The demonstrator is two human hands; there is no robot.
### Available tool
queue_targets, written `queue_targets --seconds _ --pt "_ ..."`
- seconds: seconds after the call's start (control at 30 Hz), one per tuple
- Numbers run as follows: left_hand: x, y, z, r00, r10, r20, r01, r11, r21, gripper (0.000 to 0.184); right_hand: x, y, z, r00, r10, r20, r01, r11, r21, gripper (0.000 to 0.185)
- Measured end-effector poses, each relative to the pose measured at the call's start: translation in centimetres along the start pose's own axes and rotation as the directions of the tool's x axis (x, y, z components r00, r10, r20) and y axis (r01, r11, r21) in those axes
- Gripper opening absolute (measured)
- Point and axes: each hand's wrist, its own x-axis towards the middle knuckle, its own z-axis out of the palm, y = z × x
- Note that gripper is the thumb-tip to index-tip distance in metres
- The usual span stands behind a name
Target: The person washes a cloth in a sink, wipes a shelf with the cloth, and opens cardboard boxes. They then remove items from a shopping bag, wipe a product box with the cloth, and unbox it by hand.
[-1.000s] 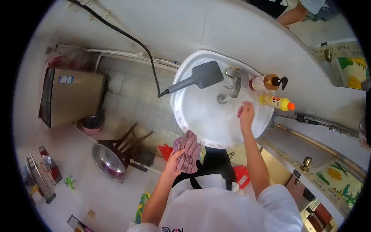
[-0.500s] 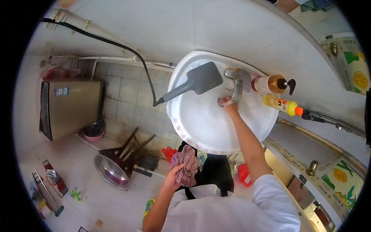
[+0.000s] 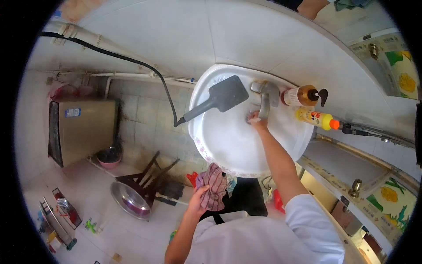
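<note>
My left hand (image 3: pixel 198 199) is wrapped round a bunched, striped purplish-pink cloth (image 3: pixel 213 188) just below the front rim of the white sink (image 3: pixel 220 147). Inside the basin, my right hand (image 3: pixel 258 122) is at the drain under the spout of the metal faucet (image 3: pixel 264 103); its fingers are bent together, with something small and whitish at them that is too small to make out. A grey paddle-shaped device (image 3: pixel 228 93) on a black cord lies across the sink's left side. At the right rim are an amber pump bottle (image 3: pixel 301 95) and a yellow bottle with an orange cap (image 3: pixel 317 119).
To the left are a beige appliance (image 3: pixel 88 130), a pink basin (image 3: pixel 108 158) and a metal basin (image 3: pixel 131 200) on an upturned dark wooden stool (image 3: pixel 147 176). A black cord (image 3: pixel 127 58) runs along the wall. A cabinet (image 3: pixel 351 185) stands at the right.
My right hand has moved left across the basin from its right side to the drain, and its fingers have come together there. My left hand still holds the cloth. The view has shifted slightly.
</note>
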Motion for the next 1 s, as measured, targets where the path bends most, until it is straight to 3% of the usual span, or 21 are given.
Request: queue_targets --seconds 0.03,0.07,0.13,0.2,0.23,0.3,0.43,0.53,0.6,0.67,0.83,0.87,0.9,0.93,0.97,1.0 --pt "-0.2 0.2 0.5 0.998 -0.003 -0.057 0.004 1.000 0.019 0.050 0.5 1.0 0.3 1.000 0.003 0.000 -0.003 0.999 0.035 0.036" --pt "-0.2 0.3 0.8 0.994 -0.009 -0.109 0.013 0.999 0.037 0.049 1.2 2.1 0.2 0.994 -0.097 -0.054 0.084 0.975 -0.207 0.038" --pt "0.4 0.2 -0.1 0.998 0.022 -0.060 -0.019 0.999 0.048 0.048 0.6 0.7 0.0 0.975 -0.206 -0.080 0.152 0.889 -0.431 0.040" --pt "0.6 -0.2 -0.6 0.999 0.040 -0.018 -0.039 0.998 0.048 0.047 -1.2 -0.2 -1.1 0.999 -0.037 0.007 0.037 0.956 -0.290 0.041" --pt "0.7 -0.1 -0.5 0.999 0.027 -0.022 -0.026 0.999 0.043 0.047 -1.4 -0.5 -1.1 0.999 -0.033 0.005 0.034 0.957 -0.289 0.041" --pt "0.7 -0.1 -0.5 0.999 0.007 -0.034 -0.006 0.999 0.044 0.047 -1.5 -0.8 -0.9 0.984 -0.160 -0.084 0.094 0.851 -0.517 0.041" --pt "1.7 -0.7 -1.3 0.998 0.012 -0.061 -0.009 0.999 0.049 0.046 2.2 5.0 0.9 0.996 0.000 -0.094 -0.041 0.897 -0.440 0.040" --pt "2.0 -0.7 -1.4 0.998 0.005 -0.065 -0.001 0.998 0.067 0.046 3.3 6.2 0.9 0.998 -0.032 0.058 0.048 0.956 -0.291 0.041" --pt "2.1 -0.7 -1.2 0.999 0.004 -0.049 0.000 0.996 0.086 0.046 0.6 1.5 -0.5 0.994 -0.109 0.023 0.110 0.923 -0.370 0.042" --pt "2.4 -0.4 -0.9 0.999 -0.043 0.026 0.042 0.999 0.023 0.046 0.8 1.2 -0.3 0.990 -0.138 0.003 0.126 0.891 -0.436 0.041" --pt "5.9 -0.4 0.9 1.000 -0.005 0.020 0.004 0.998 0.068 0.045 -0.3 1.2 -0.1 0.976 -0.214 -0.041 0.149 0.792 -0.592 0.040" --pt "7.3 -0.2 1.6 0.999 0.014 0.052 -0.018 0.998 0.066 0.045 -1.0 0.4 -0.8 0.990 -0.128 0.054 0.136 0.818 -0.559 0.041" --pt "7.9 0.0 3.7 0.996 0.091 0.003 -0.089 0.976 0.196 0.044 -2.4 -0.4 -1.9 0.988 -0.038 0.153 0.114 0.840 -0.530 0.043" --pt "8.6 0.1 5.8 0.985 0.169 -0.032 -0.149 0.933 0.327 0.044 -4.9 -1.7 -2.9 0.971 0.150 0.187 -0.123 0.981 -0.148 0.051" --pt "11.1 -0.5 6.1 0.961 0.272 0.041 -0.263 0.866 0.425 0.044 -7.9 -3.5 -4.1 0.912 0.294 0.286 -0.367 0.897 0.245 0.059" --pt "14.1 -1.2 5.5 0.923 0.365 0.125 -0.375 0.775 0.508 0.044 -10.4 -4.4 -5.0 0.859 0.255 0.444 -0.454 0.779 0.432 0.065"
